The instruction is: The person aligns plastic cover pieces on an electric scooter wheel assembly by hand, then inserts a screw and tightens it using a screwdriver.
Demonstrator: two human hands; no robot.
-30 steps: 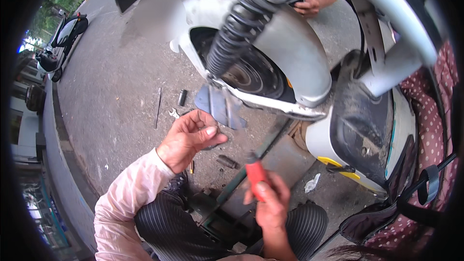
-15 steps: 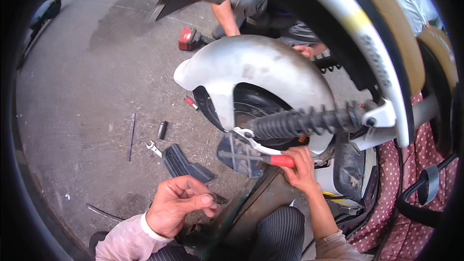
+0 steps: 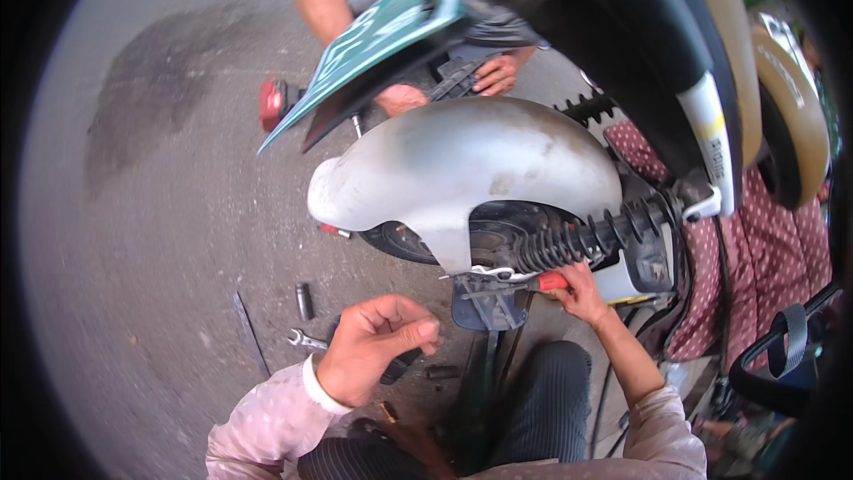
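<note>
A red-handled screwdriver (image 3: pixel 551 282) is in my right hand (image 3: pixel 584 296), its shaft pointing left across a black plate-shaped bracket (image 3: pixel 480 311). That bracket sits at the lower end of a coiled shock absorber (image 3: pixel 597 236), beside the wheel. My left hand (image 3: pixel 380 347) hovers left of the bracket, fingers curled and thumb pressed toward them. Whatever lies in that pinch, if anything, is too small to make out. Above the screwdriver, a scuffed silver fender (image 3: pixel 506 147) covers the scooter's wheel (image 3: pixel 400 240).
An open-end wrench (image 3: pixel 305 340), a black socket (image 3: pixel 304 301) and a flat metal strip (image 3: pixel 250 334) lie on the ground at left. Across the fender, a co-worker's hands (image 3: pixel 498 76) hold a black part. A green plate (image 3: pixel 382 44) juts overhead, near a red-and-black power tool (image 3: pixel 272 105).
My view has shifted, bringing the green plate's face and the co-worker's hands into sight. My right hand still grips the screwdriver at the bracket; my left hand stays curled.
</note>
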